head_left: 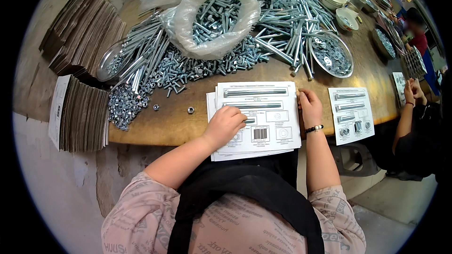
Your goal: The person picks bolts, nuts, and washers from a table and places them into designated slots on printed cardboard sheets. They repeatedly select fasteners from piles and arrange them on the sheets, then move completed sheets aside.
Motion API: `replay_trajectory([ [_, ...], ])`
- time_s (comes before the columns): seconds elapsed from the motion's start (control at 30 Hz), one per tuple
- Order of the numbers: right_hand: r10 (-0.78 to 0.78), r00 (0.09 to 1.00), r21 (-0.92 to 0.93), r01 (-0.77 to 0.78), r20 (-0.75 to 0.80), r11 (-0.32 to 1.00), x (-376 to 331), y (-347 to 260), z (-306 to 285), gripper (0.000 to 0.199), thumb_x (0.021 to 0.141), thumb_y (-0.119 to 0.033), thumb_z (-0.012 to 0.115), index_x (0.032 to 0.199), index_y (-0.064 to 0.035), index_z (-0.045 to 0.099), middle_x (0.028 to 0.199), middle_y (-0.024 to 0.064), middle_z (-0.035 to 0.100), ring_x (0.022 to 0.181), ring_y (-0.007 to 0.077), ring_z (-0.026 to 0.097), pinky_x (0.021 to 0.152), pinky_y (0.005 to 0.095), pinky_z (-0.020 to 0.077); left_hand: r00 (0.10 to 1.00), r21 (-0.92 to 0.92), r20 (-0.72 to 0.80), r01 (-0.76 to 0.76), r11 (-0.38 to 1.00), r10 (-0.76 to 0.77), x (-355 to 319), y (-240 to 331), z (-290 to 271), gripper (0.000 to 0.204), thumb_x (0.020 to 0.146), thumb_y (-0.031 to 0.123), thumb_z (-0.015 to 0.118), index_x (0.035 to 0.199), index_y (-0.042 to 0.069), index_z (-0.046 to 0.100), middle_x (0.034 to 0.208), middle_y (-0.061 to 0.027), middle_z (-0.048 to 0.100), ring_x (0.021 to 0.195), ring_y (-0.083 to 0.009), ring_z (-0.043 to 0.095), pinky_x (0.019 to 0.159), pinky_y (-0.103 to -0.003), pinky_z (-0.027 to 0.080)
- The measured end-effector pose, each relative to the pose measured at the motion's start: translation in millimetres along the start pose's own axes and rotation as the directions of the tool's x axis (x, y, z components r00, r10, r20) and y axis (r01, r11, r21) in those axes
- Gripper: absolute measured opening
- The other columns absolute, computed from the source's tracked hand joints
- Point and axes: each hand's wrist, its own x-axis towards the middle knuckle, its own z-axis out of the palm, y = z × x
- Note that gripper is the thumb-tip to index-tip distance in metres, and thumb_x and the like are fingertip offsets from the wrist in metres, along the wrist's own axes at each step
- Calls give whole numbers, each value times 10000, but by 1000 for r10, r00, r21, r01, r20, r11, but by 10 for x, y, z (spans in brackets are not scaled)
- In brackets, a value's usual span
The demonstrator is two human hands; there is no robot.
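A small stack of white printed cards [221, 153] lies at the table's front edge in front of me, the top one with pictures of bolts and washers. My left hand [225, 126] rests on the top card's left half. Its fingers are bent and close together, their tips beside a pictured short bolt; anything under them is hidden. With its fingers curled at the card's right edge, my right hand [310, 108] grips the stack. Two loose nuts, one of them a hex nut [190, 110], sit on the wood left of the cards.
Bolts [216, 63], long rods [294, 33] and nuts [127, 106] cover the table's far side. A plastic bag [245, 28] holds bolts; a metal bowl [346, 68] holds washers. Cardboard stacks [87, 117] stand left. Another printed card [352, 131] and a co-worker's hands [414, 91] are right.
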Motion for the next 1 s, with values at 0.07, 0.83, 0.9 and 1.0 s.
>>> replay_trajectory([
  [0.07,-26,999,0,26,-22,1000,3,29,-6,162,851,-137,560,947,-22,620,743,8,592,580,62,513,529,204,435,1000,28,20,6,1000,-6,23,24,-12,166,716,157,655,862,88,621,849,-60,567,852,-253,532,770,-359,418],
  [0.83,4,1000,-9,-4,12,1000,-22,-32,-43,173,878,-113,521,989,-2,594,729,-11,546,602,42,463,532,179,387,822,163,-323,537,828,-469,-695,-733,-900,77,763,99,610,829,64,626,901,-97,564,844,-260,564,715,-346,455],
  [0.9,0,1000,-15,0,10,1000,-16,-31,-47,174,878,-113,523,991,-2,594,731,-10,548,602,42,466,532,181,391,772,289,-417,612,736,-479,-768,-845,-1059,138,773,104,596,905,70,622,919,-111,560,863,-285,556,734,-354,453],
  [1.0,-6,1000,-12,6,12,1000,-36,-48,-34,175,877,-114,525,992,-3,596,737,-8,552,606,43,471,535,183,396,755,303,-378,647,699,-535,-940,-1034,-1175,188,768,121,604,950,75,615,947,-111,557,882,-299,547,751,-369,449],
])
